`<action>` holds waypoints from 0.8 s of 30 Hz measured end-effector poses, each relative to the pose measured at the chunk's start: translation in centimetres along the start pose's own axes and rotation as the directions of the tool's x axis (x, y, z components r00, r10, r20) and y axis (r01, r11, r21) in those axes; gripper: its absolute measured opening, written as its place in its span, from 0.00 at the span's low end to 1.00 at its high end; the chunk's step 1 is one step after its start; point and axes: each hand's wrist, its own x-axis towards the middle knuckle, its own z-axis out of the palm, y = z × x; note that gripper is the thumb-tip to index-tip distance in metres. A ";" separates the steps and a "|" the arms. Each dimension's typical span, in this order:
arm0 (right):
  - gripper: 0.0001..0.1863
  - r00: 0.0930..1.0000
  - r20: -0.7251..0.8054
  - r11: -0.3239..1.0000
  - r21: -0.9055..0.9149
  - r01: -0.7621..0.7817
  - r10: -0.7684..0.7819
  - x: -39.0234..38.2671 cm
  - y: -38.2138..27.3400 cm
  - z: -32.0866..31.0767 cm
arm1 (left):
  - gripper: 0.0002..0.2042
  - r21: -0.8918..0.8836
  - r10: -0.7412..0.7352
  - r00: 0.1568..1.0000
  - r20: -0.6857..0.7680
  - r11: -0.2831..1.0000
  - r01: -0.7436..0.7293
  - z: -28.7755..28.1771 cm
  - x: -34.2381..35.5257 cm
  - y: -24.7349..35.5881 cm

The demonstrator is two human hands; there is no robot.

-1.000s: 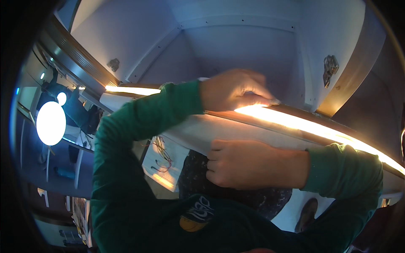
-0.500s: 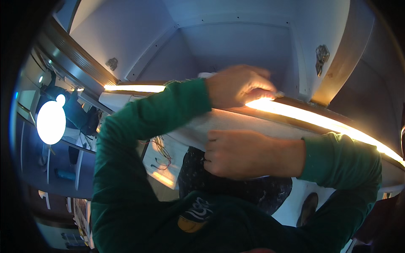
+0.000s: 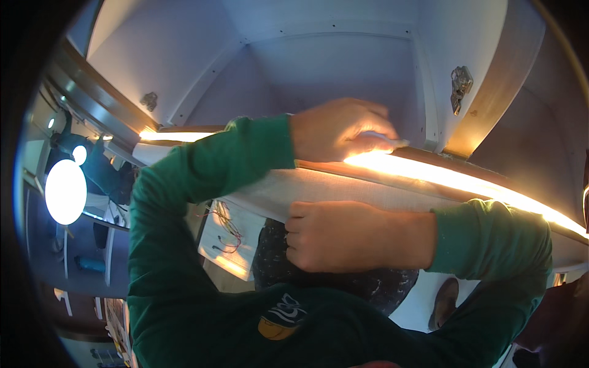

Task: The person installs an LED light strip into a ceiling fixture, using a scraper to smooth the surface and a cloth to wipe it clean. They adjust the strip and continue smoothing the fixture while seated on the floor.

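- Strip glows brightly along the cabinet's front edge, with my left grip right at it.
- From here I see that grip pinching a pale scrap, too small to identify.
- My right grip is clenched over the lap; whether it holds anything, I cannot tell.
- Wires lie on a white board leftward.

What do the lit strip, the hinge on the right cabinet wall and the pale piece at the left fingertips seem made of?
Lit strip: perhaps translucent plastic, from its unbroken glow; glare hides the finish.
Hinge: likely shiny metal, given its silvery glints.
Pale piece in the left hand: plastic or cloth, perhaps; too little shows to tell, finish included.
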 end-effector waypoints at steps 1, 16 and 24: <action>0.03 1.000 -0.016 1.000 0.026 -0.010 0.011 -0.1 0.0 0.0 | 0.12 0.000 0.045 0.999 0.005 0.999 -0.045 -0.8 -0.9 -0.6; 0.14 0.931 0.100 0.857 0.366 -0.362 0.351 -5.1 3.0 -7.2 | 0.10 -0.523 -0.317 0.943 0.106 0.788 0.323 -6.3 -9.4 -12.2; 0.24 0.918 -0.382 0.789 -0.529 -0.313 0.108 -9.4 1.5 -8.5 | 0.07 -0.493 -0.112 0.984 0.137 0.854 0.166 -6.5 -11.1 -11.8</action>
